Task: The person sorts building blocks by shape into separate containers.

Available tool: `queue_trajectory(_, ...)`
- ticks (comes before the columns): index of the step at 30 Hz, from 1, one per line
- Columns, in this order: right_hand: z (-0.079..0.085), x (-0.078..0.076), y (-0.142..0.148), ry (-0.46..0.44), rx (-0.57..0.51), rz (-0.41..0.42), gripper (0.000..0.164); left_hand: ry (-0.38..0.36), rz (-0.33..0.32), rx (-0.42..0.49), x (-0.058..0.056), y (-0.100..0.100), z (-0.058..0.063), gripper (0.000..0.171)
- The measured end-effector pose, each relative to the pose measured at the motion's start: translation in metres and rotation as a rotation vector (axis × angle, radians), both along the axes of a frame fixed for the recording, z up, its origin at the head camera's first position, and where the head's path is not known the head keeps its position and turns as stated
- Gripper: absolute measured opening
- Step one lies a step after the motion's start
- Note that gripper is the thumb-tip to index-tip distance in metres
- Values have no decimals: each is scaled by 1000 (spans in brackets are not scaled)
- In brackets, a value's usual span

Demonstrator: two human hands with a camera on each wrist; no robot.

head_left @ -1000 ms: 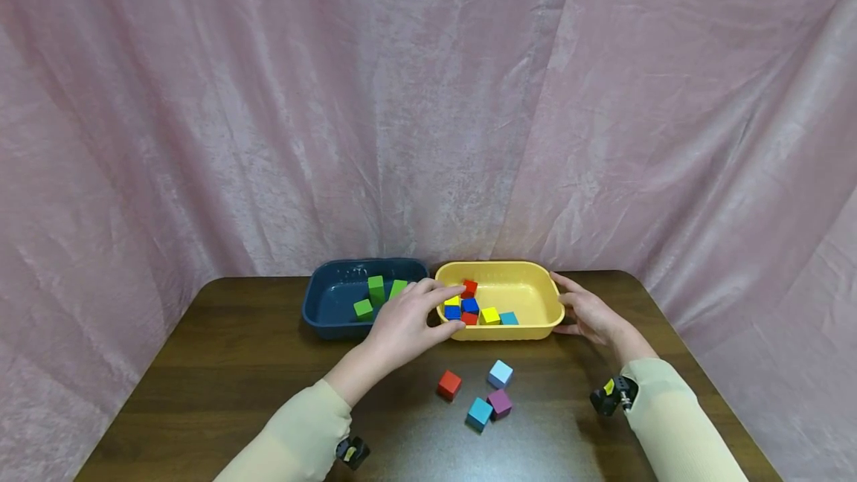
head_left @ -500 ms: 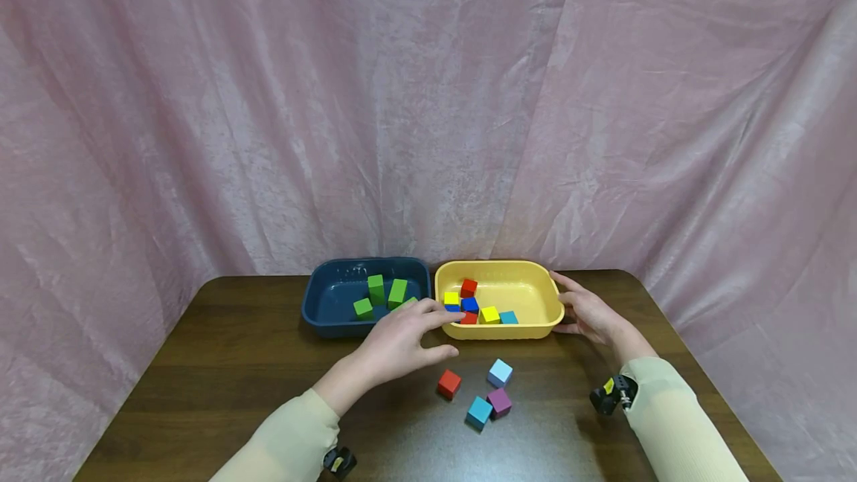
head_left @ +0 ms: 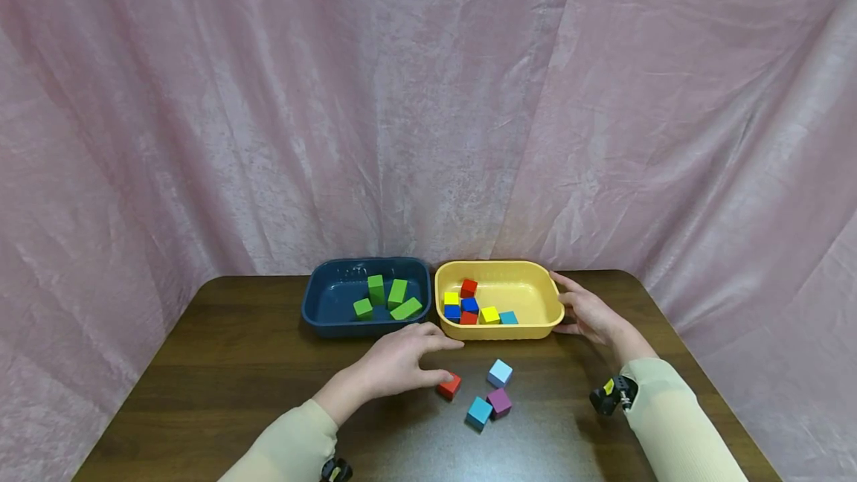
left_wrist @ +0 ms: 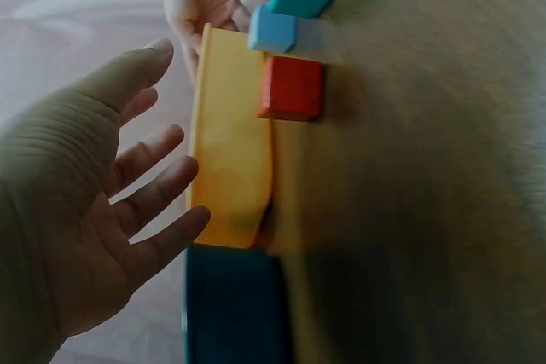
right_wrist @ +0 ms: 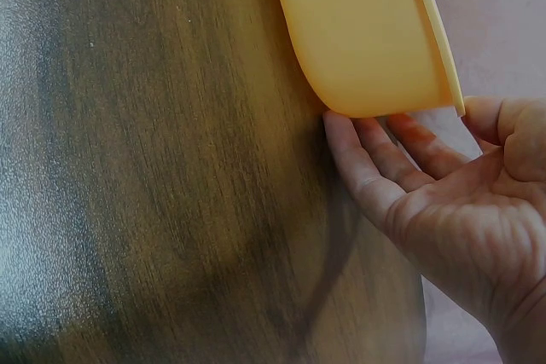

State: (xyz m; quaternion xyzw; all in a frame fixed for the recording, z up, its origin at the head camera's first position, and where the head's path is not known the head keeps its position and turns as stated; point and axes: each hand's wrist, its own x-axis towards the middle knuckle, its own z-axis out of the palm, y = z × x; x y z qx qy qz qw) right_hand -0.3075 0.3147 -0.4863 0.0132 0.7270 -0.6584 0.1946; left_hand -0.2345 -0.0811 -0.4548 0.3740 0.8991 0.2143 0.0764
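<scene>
My left hand [head_left: 396, 363] hovers beside a red cube [head_left: 451, 387] on the table, thumb and fingers spread with nothing between them. In the head view the thumb tip overlaps the cube's upper edge; the left wrist view shows the hand [left_wrist: 85, 185] apart from the red cube [left_wrist: 292, 89]. At the right end of the yellow tray [head_left: 529, 294], my right hand [head_left: 592, 315] touches the end wall with extended fingers. In the right wrist view its fingertips [right_wrist: 339, 130] meet the tray's lower edge, and the thumb is near the rim.
Light blue [head_left: 500, 373], purple [head_left: 499, 403] and teal [head_left: 478, 413] cubes lie right of the red one. The yellow tray holds several coloured cubes at its left. Beside it stands a dark blue tray [head_left: 328, 327] with several green blocks [head_left: 376, 289]. A pink curtain [head_left: 428, 110] hangs behind.
My left hand has drawn back from over the yellow tray's left end, toward the front, down to the red cube. The right hand and both trays have stayed in place.
</scene>
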Motion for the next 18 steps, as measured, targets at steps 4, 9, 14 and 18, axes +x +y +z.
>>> queue_trajectory(4, 0, 0, 0, 3, -5, 2, 65, -31, -2, -10, 1, -2, -11, 53)
queue_trajectory(9, 0, 0, 0, 5, -4, 0, 66, -65, 12, -41, 1, -4, -21, 53)
queue_trajectory(14, -1, 0, 0, 8, 2, -2, 65, -77, 24, -62, 0, -4, -29, 50)
queue_trajectory(18, -1, 1, 0, 14, 2, 3, 65, -78, 27, -58, -1, -4, -34, 49)
